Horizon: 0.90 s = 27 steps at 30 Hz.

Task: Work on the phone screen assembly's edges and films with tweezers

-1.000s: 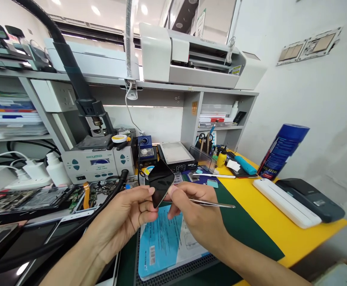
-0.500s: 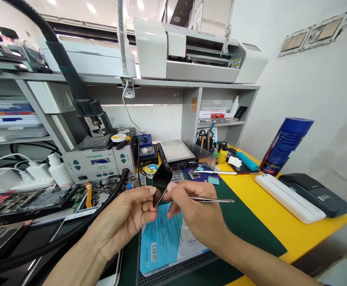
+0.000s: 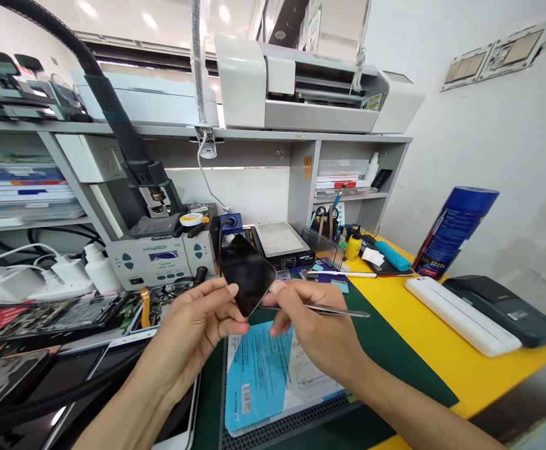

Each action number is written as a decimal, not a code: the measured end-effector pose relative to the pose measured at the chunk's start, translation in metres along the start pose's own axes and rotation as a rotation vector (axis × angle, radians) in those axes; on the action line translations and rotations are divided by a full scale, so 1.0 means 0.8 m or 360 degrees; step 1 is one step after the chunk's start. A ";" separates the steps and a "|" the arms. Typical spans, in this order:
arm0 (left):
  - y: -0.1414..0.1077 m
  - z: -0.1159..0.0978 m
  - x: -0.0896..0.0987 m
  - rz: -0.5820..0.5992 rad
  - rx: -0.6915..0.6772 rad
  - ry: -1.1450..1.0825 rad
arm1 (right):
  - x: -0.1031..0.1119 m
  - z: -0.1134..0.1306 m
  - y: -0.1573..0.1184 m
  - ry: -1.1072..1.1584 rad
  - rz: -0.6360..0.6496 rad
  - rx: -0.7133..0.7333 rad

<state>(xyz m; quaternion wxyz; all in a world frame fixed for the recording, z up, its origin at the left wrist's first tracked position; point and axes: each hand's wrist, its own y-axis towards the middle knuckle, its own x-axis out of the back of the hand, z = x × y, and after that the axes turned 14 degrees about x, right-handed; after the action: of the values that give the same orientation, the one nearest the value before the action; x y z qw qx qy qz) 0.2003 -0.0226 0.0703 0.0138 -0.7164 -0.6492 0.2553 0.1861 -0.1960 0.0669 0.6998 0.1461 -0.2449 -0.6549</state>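
A dark, glossy phone is tilted up above the work mat, its black face toward me. My left hand pinches its lower left edge between thumb and fingers. At its lower right edge is my right hand, with thumb and finger on the phone. The same hand also grips metal tweezers, which point out to the right. Below both hands lies a blue and white package on a black perforated pad.
A hot-air station with a black hose stands at the left. Circuit boards and screens crowd the left side. A heating plate and a yellow bottle are behind. White and dark devices lie right.
The phone has turned so its dark face shows broadly, and it has swung slightly left. Both hands still hold it. The view has shifted a little.
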 end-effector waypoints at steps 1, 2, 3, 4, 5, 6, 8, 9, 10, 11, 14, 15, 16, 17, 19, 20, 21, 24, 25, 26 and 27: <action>-0.003 -0.002 -0.001 -0.0052 -0.0095 0.0023 | 0.002 -0.001 0.001 -0.0021 0.0024 0.0013; -0.005 -0.004 -0.002 -0.0098 -0.0181 0.0046 | 0.004 -0.001 0.003 -0.0030 0.0045 0.0019; -0.008 -0.006 -0.003 -0.0137 -0.0257 0.0066 | 0.006 -0.002 0.004 -0.0027 0.0061 0.0015; -0.010 -0.007 -0.005 -0.0168 -0.0318 0.0081 | 0.007 -0.002 0.005 -0.0014 0.0073 0.0007; -0.012 -0.007 -0.006 -0.0193 -0.0373 0.0099 | 0.007 -0.003 0.006 0.0004 0.0088 -0.0002; -0.014 -0.007 -0.007 -0.0214 -0.0427 0.0121 | 0.008 -0.003 0.007 0.0016 0.0106 -0.0006; -0.016 -0.006 -0.008 -0.0241 -0.0533 0.0178 | 0.009 -0.005 0.009 0.0023 0.0142 0.0002; -0.017 -0.006 -0.007 -0.0246 -0.0581 0.0208 | 0.009 -0.006 0.010 0.0019 0.0163 0.0010; -0.017 -0.005 -0.006 -0.0244 -0.0625 0.0237 | 0.010 -0.006 0.011 0.0014 0.0187 0.0021; -0.017 -0.004 -0.006 -0.0235 -0.0663 0.0263 | 0.010 -0.007 0.012 0.0009 0.0207 0.0034; -0.016 -0.003 -0.003 -0.0220 -0.0740 0.0322 | 0.012 -0.009 0.013 -0.0040 0.0244 0.0113; -0.016 -0.002 -0.003 -0.0237 -0.0751 0.0340 | 0.013 -0.009 0.013 -0.0081 0.0240 0.0169; -0.016 -0.001 -0.003 -0.0260 -0.0740 0.0352 | 0.013 -0.010 0.012 -0.0139 0.0220 0.0245; -0.015 0.001 -0.004 -0.0281 -0.0706 0.0346 | 0.013 -0.011 0.011 -0.0209 0.0187 0.0344; -0.015 0.004 -0.007 -0.0233 -0.0594 0.0264 | 0.011 -0.014 0.008 -0.0366 0.0107 0.0590; -0.015 0.006 -0.009 -0.0157 -0.0536 0.0195 | 0.010 -0.017 0.006 -0.0441 0.0080 0.0722; -0.015 0.007 -0.011 -0.0071 -0.0489 0.0114 | 0.009 -0.020 0.003 -0.0504 0.0072 0.0845; -0.017 0.010 -0.016 0.0055 -0.0369 -0.0104 | 0.005 -0.027 -0.003 -0.0665 0.0126 0.1161; -0.018 0.009 -0.017 0.0037 -0.0316 -0.0175 | 0.003 -0.028 -0.005 -0.0756 0.0148 0.1282; -0.019 0.008 -0.017 0.0016 -0.0254 -0.0245 | 0.002 -0.028 -0.008 -0.0858 0.0168 0.1397; -0.021 0.007 -0.017 0.0008 -0.0196 -0.0304 | 0.001 -0.027 -0.010 -0.0957 0.0192 0.1496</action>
<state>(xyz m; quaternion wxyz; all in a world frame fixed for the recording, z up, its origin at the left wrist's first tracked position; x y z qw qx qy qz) 0.1825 -0.0348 0.0763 -0.0926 -0.6899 -0.6602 0.2821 0.1913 -0.2003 0.0448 0.4950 0.2347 -0.7072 -0.4469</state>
